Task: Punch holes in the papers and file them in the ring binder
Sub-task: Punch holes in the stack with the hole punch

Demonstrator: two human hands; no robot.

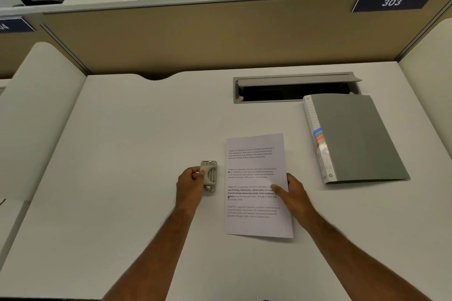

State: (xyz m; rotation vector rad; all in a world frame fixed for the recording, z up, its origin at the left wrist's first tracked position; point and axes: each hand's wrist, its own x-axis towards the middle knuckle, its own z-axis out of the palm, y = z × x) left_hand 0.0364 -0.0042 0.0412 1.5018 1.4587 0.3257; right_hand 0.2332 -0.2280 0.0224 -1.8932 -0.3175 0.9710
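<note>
A printed white paper [254, 161] lies flat on the white desk [137, 144], a little right of centre. Two small dark holes show near its left edge. My right hand [293, 193] grips the paper's right edge, thumb on top of the text. Just left of the paper sits a small grey hole punch [209, 177]. My left hand [189, 184] is closed around the punch's left side. A closed grey ring binder [359, 139] with a labelled white spine lies to the right, apart from the paper.
An open cable hatch [293, 91] is set into the desk behind the paper, its lid raised. A beige partition [195, 39] with a "303" sign [391, 2] closes the back. White side panels flank the desk on both sides.
</note>
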